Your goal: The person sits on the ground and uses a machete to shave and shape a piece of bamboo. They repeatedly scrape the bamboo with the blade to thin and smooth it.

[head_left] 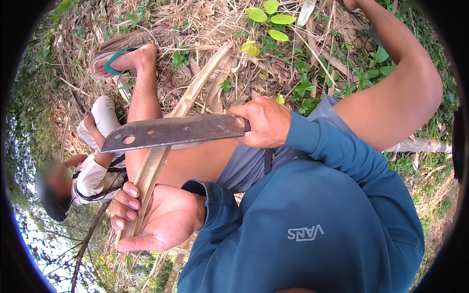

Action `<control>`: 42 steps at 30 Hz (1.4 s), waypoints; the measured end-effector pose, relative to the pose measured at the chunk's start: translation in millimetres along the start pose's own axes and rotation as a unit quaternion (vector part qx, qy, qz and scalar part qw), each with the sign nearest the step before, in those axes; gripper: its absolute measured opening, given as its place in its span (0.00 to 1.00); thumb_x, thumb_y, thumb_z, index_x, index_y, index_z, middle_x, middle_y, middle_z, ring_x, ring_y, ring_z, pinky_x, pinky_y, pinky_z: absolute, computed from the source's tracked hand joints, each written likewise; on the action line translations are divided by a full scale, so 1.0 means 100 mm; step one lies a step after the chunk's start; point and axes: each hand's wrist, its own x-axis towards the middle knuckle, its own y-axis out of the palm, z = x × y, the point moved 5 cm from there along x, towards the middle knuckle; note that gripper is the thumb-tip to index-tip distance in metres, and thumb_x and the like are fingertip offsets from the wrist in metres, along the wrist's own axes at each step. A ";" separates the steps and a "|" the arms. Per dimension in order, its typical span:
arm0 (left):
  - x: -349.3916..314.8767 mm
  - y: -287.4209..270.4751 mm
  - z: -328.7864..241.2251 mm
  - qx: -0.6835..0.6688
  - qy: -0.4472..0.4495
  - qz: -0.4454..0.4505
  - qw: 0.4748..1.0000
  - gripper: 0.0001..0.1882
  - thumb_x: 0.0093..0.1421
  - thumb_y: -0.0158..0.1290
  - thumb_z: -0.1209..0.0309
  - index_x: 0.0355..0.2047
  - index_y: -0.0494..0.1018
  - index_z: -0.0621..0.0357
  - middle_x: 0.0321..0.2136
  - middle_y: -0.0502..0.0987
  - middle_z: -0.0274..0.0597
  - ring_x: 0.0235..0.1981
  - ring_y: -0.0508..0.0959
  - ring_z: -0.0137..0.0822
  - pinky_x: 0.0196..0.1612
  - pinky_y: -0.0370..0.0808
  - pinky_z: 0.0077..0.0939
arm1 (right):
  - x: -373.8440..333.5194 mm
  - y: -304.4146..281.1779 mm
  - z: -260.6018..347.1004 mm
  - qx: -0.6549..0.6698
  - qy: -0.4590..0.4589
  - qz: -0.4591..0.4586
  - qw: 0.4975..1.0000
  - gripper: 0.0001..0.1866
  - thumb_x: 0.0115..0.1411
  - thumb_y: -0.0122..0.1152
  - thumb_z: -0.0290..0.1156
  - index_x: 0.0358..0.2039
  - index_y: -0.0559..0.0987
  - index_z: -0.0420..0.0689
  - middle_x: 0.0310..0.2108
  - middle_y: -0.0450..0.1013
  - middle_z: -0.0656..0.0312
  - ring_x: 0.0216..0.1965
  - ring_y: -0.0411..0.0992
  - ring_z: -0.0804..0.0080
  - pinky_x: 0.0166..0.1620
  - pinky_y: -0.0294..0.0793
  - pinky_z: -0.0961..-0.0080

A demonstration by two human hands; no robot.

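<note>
Brown leaf litter (190,14): dry stalks, strips and curled leaves cover the outdoor ground, with low green plants pushing through, denser toward the upper right.
Blue sweatshirt (322,205): fills the lower right of the view; its long sleeves reach both wrists.
Trees (85,239): thin dark branches against pale sky at lower left.
Bare legs (386,102): spread wide and bent at the knees, coming out of grey shorts (249,163).
Co-worker (97,176): at the left, in pale clothes with dark straps and a dark cap.
Wooden strip (188,100): pale, long and narrow; its long axis slants from lower left to upper middle, the far end pointing away over the litter, the near end at the left grip; it passes over the left leg near the knee.
Machete (207,129): dark, broad blade with three round holes, its long axis nearly level, handle right, tip left, bright edge toward the wearer; it crosses above the strip's middle, whether touching I cannot tell.
Left grip (159,215): palm up, fingers curled over the strip near its lower end, thumb straight alongside.
Right grip (267,121): clenched round the machete's short handle.
Sandal (117,62): green-strapped, on the left foot.
</note>
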 end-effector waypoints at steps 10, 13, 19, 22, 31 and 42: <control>-0.08 0.04 0.00 0.032 0.020 0.000 0.999 0.18 0.67 0.44 0.55 0.31 0.65 0.57 0.25 0.61 0.35 0.28 0.62 0.33 0.37 0.63 0.31 | -0.04 0.06 0.11 -0.011 -0.030 -0.007 0.999 0.10 0.46 0.61 0.33 0.24 0.76 0.40 0.15 0.69 0.47 0.22 0.72 0.46 0.26 0.70 0.58; -0.04 0.07 0.00 0.017 0.012 -0.015 1.000 0.17 0.65 0.46 0.56 0.29 0.66 0.58 0.23 0.63 0.35 0.27 0.62 0.34 0.37 0.64 0.31 | 0.04 0.01 0.00 -0.004 0.026 -0.008 1.000 0.09 0.43 0.62 0.30 0.24 0.75 0.40 0.15 0.69 0.48 0.22 0.71 0.45 0.27 0.69 0.58; -0.17 0.09 -0.03 0.044 0.058 -0.021 0.997 0.17 0.67 0.45 0.57 0.28 0.65 0.56 0.23 0.60 0.33 0.27 0.61 0.32 0.35 0.62 0.29 | -0.08 -0.01 0.31 -0.019 -0.029 0.007 0.999 0.11 0.42 0.61 0.32 0.23 0.75 0.39 0.16 0.69 0.47 0.22 0.72 0.46 0.27 0.70 0.58; -0.17 0.17 -0.04 0.044 0.043 -0.019 0.998 0.17 0.68 0.42 0.56 0.29 0.63 0.56 0.23 0.55 0.33 0.25 0.57 0.30 0.34 0.60 0.27 | 0.12 -0.09 -0.10 -0.039 0.081 -0.015 0.996 0.10 0.42 0.61 0.32 0.24 0.76 0.39 0.16 0.69 0.46 0.22 0.72 0.47 0.28 0.71 0.59; -0.24 0.14 -0.04 0.070 0.058 -0.030 0.995 0.17 0.67 0.46 0.54 0.28 0.64 0.54 0.22 0.58 0.31 0.25 0.59 0.29 0.34 0.62 0.26 | 0.00 -0.05 -0.01 -0.001 0.037 0.000 0.999 0.09 0.45 0.61 0.32 0.24 0.76 0.39 0.15 0.69 0.47 0.21 0.71 0.47 0.27 0.70 0.59; -0.18 0.09 0.01 0.090 0.072 -0.066 0.991 0.16 0.66 0.49 0.56 0.27 0.64 0.53 0.21 0.57 0.30 0.24 0.58 0.28 0.31 0.61 0.23 | 0.05 -0.08 -0.15 -0.011 0.082 -0.008 0.997 0.09 0.46 0.60 0.32 0.24 0.75 0.39 0.15 0.69 0.48 0.21 0.72 0.48 0.27 0.70 0.60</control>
